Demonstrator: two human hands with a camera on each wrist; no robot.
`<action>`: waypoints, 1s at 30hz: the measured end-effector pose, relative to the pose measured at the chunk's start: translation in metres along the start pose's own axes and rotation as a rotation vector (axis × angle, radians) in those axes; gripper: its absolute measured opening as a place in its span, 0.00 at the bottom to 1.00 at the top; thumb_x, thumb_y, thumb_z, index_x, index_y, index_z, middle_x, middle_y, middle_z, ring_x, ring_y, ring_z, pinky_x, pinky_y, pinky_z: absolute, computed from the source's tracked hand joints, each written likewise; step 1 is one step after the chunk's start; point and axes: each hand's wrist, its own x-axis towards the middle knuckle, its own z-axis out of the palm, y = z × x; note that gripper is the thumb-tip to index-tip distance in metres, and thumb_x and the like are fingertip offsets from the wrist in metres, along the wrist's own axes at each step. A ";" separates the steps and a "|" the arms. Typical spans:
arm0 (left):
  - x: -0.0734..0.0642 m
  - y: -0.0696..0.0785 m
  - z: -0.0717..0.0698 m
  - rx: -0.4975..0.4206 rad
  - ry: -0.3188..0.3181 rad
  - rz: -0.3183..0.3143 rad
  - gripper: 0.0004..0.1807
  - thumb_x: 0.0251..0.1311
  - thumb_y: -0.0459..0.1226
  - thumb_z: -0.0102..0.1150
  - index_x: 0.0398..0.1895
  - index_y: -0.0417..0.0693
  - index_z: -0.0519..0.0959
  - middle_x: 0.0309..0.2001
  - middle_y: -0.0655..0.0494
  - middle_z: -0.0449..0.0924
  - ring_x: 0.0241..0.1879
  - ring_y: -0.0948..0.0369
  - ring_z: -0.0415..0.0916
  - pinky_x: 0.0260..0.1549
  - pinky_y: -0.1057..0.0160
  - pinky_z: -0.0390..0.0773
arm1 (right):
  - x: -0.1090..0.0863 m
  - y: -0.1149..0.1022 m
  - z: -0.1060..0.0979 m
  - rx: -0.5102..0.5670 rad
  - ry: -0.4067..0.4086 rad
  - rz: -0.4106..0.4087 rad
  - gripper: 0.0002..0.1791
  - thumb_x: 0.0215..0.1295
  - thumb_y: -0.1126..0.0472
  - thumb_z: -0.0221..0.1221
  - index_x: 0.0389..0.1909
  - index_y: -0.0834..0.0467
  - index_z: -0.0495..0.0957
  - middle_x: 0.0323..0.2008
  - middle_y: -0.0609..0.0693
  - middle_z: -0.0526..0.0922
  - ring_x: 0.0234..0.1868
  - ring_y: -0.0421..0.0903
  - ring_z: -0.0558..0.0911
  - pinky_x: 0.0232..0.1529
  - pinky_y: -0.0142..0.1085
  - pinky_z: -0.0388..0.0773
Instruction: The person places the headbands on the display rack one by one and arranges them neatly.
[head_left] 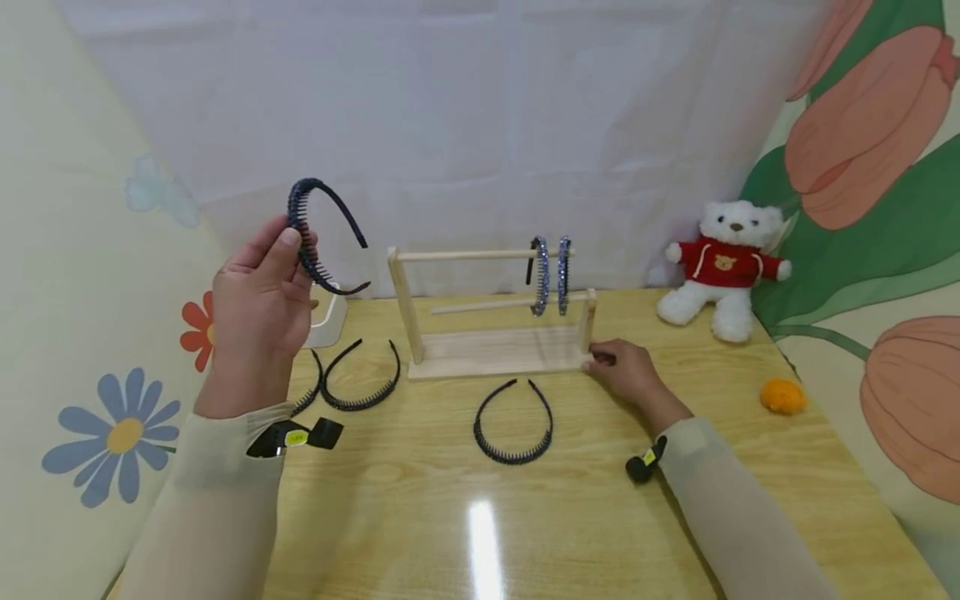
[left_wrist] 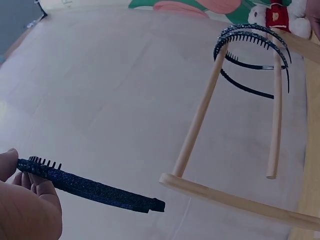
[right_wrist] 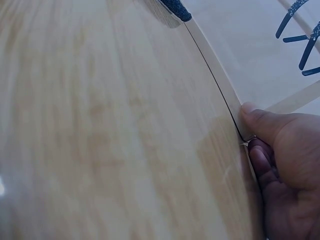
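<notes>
My left hand [head_left: 262,287] is raised at the left and pinches a dark glittery headband [head_left: 297,200] with comb teeth, its open ends facing right. In the left wrist view that headband [left_wrist: 100,190] is apart from the wooden rack [left_wrist: 200,115]. My right hand [head_left: 628,371] grips the right end of the rack's base [head_left: 487,353], thumb on top and fingers curled at the edge. Two sparkly headbands [head_left: 541,279] hang toward the right on the rack's bars. A dark headband [head_left: 513,458] lies on the table before the rack.
Further dark headbands [head_left: 360,405] lie left of the rack, one partly behind my left wrist. A white object [head_left: 327,323] stands behind that hand, mostly hidden. A white teddy bear [head_left: 723,267] in red sits back right, with a small orange item [head_left: 783,397] nearer on the table.
</notes>
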 end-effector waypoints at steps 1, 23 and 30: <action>0.002 0.001 0.003 0.001 -0.009 0.007 0.13 0.68 0.21 0.68 0.54 0.31 0.87 0.48 0.44 0.86 0.42 0.54 0.89 0.46 0.64 0.91 | 0.000 0.000 0.000 -0.001 0.000 0.001 0.25 0.75 0.56 0.70 0.67 0.65 0.83 0.55 0.64 0.88 0.54 0.60 0.88 0.59 0.55 0.86; 0.002 -0.052 0.061 0.128 -0.128 -0.071 0.08 0.70 0.22 0.66 0.45 0.39 0.90 0.45 0.48 0.88 0.44 0.57 0.88 0.49 0.66 0.89 | 0.001 0.000 0.000 0.000 -0.005 0.016 0.25 0.76 0.55 0.69 0.67 0.64 0.82 0.56 0.63 0.88 0.54 0.59 0.88 0.60 0.55 0.86; -0.001 -0.084 0.066 0.192 -0.112 -0.116 0.11 0.72 0.23 0.64 0.41 0.46 0.91 0.43 0.52 0.89 0.44 0.59 0.88 0.51 0.68 0.88 | 0.001 0.000 0.000 -0.016 -0.010 0.010 0.26 0.76 0.55 0.69 0.68 0.65 0.82 0.56 0.63 0.88 0.54 0.59 0.88 0.59 0.55 0.86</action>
